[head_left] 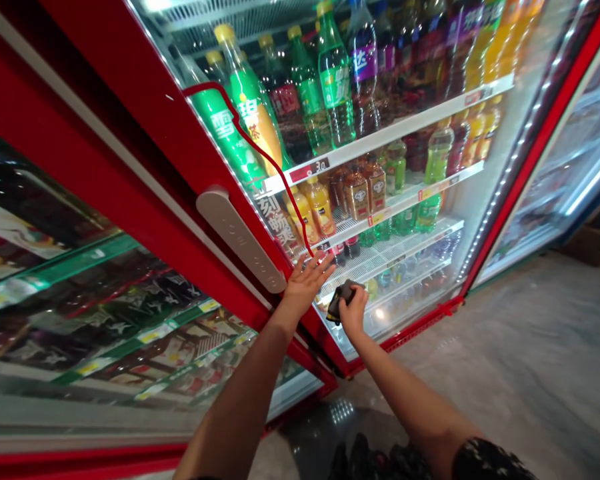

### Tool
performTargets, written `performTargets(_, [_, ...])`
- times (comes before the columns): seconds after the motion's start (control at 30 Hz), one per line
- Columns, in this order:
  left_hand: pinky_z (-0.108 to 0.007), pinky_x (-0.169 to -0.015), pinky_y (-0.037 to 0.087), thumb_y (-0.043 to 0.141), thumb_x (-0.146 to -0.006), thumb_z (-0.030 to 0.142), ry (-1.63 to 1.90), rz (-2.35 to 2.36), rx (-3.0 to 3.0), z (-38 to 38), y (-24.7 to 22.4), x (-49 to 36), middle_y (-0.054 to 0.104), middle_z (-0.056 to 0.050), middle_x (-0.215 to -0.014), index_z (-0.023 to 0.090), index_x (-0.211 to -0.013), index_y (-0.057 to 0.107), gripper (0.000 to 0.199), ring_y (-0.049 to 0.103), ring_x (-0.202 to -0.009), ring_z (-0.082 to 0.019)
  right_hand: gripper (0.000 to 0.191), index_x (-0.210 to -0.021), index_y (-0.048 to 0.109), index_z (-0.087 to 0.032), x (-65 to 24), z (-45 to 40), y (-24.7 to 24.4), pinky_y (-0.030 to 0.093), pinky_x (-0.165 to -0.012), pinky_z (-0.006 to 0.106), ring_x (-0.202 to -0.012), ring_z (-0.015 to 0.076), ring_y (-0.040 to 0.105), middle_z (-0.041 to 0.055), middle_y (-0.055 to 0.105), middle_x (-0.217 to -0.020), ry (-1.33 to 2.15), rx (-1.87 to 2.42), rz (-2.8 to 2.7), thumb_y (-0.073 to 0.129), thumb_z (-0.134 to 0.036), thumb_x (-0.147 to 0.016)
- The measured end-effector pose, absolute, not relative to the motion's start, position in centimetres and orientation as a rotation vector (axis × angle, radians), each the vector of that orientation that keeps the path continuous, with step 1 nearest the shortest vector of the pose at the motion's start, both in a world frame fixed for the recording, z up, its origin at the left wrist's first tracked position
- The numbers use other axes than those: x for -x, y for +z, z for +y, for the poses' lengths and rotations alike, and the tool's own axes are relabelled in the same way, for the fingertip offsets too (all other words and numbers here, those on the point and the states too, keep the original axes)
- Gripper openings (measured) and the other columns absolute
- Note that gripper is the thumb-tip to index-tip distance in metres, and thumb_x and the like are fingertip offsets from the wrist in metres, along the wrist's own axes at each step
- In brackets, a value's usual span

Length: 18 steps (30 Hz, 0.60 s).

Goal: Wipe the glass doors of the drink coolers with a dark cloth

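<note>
Two bare hands work at a red-framed cooler door (173, 127). The left hand (306, 283), empty with fingers spread wide, is at the door's left edge, just beside the lower end of a pale handle (241, 241); whether it touches cannot be told. The right hand (354, 312) grips a small dark object (336, 304) near the door's lower left corner. Inside, bottles (335, 79) line white shelves (405, 127)
</note>
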<state>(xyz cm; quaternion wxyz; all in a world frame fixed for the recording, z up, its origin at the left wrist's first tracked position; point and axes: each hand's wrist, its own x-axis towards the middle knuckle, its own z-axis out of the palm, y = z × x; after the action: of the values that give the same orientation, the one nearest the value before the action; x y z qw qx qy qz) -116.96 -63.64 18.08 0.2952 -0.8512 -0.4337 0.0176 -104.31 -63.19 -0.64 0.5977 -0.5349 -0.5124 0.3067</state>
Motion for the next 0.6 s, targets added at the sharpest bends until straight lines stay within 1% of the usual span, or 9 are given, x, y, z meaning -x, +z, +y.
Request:
performTargets(0.1, [-0.053,-0.128,-0.004,0.049,-0.095,0.008,0.046,-1.167,2.275,-63.6,18.1,116.9,0.019,0.001,-0.169,0.029,-0.156,0.037,0.066,0.001,-0.156,-0.019,0.040,-0.113,0.051,-0.023,105.3,-64.2,-0.5,0.041,-0.106,0.049,-0.115,0.0274,0.049,0.0086,0.051,-0.116,0.750,1.164,-1.288,0.056,-0.018,-0.074])
performTargets(0.23, [-0.055,-0.129,0.002,0.046,-0.097,0.009,0.023,-1.167,2.291,-63.6,18.2,116.8,0.025,0.002,-0.167,0.029,-0.154,0.041,0.060,0.004,-0.156,-0.020,0.036,-0.104,0.052,-0.023,105.5,-65.2,-0.9,0.046,-0.099,0.046,-0.104,0.0252,0.051,0.0062,0.050,-0.106,0.781,1.167,-1.305,0.051,-0.013,-0.070])
performTargets(0.3, [-0.055,-0.129,0.006,0.042,-0.098,0.008,0.018,-1.171,2.293,-63.6,18.2,116.8,0.026,0.002,-0.167,0.030,-0.153,0.041,0.059,0.004,-0.156,-0.020,0.037,-0.106,0.051,-0.023,105.6,-64.9,-0.7,0.045,-0.099,0.046,-0.105,0.0255,0.050,0.0066,0.048,-0.107,0.775,1.178,-1.289,0.051,-0.013,-0.071])
performTargets(0.4, [-0.053,-0.129,0.011,0.035,-0.099,0.008,0.013,-1.198,2.295,-63.6,18.1,116.7,0.027,0.005,-0.167,0.032,-0.153,0.041,0.059,0.003,-0.155,-0.018,0.041,-0.114,0.050,-0.023,106.1,-64.5,0.1,0.043,-0.104,0.047,-0.113,0.0264,0.048,0.0081,0.049,-0.115,0.766,1.139,-1.317,0.054,-0.016,-0.074])
performTargets(0.47, [-0.053,-0.129,0.012,0.033,-0.100,0.008,0.005,-1.211,2.305,-63.4,17.9,116.8,0.028,0.005,-0.167,0.033,-0.153,0.041,0.059,0.003,-0.155,-0.017,0.041,-0.114,0.051,-0.024,106.4,-64.7,0.4,0.043,-0.104,0.046,-0.114,0.0261,0.048,0.0078,0.050,-0.116,0.769,1.107,-1.347,0.056,-0.016,-0.075])
performTargets(0.6, [-0.055,-0.129,0.009,0.040,-0.100,0.010,-0.010,-1.192,2.328,-63.3,17.7,116.9,0.030,0.002,-0.166,0.029,-0.153,0.042,0.056,0.006,-0.156,-0.019,0.037,-0.105,0.053,-0.024,106.7,-65.6,0.3,0.045,-0.099,0.045,-0.105,0.0245,0.050,0.0059,0.048,-0.108,0.774,1.113,-1.343,0.050,-0.009,-0.071])
